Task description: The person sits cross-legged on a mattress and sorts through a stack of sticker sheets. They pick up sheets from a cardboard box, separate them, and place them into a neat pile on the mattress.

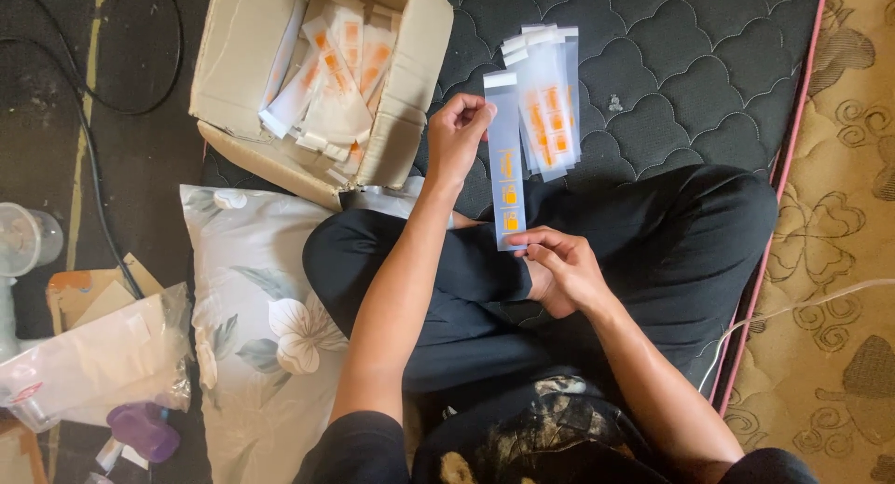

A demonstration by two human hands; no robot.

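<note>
A long, narrow clear plastic sleeve [506,172] with orange marks is stretched between both hands above my crossed legs. My left hand [457,134] pinches its upper end near the white strip. My right hand [562,269] grips its lower end. Just beyond the sleeve, a pile of similar sleeves [545,97] lies fanned out on the dark quilted mattress [671,74]. An open cardboard box [247,69] at the upper left holds several more of the same sleeves.
A floral pillow [256,335] lies to my left. Further left on the dark floor are a clear plastic bag [89,358], a purple object [144,430], a clear cup [26,242] and a black cable [93,167]. A patterned beige rug [839,260] borders the mattress at right.
</note>
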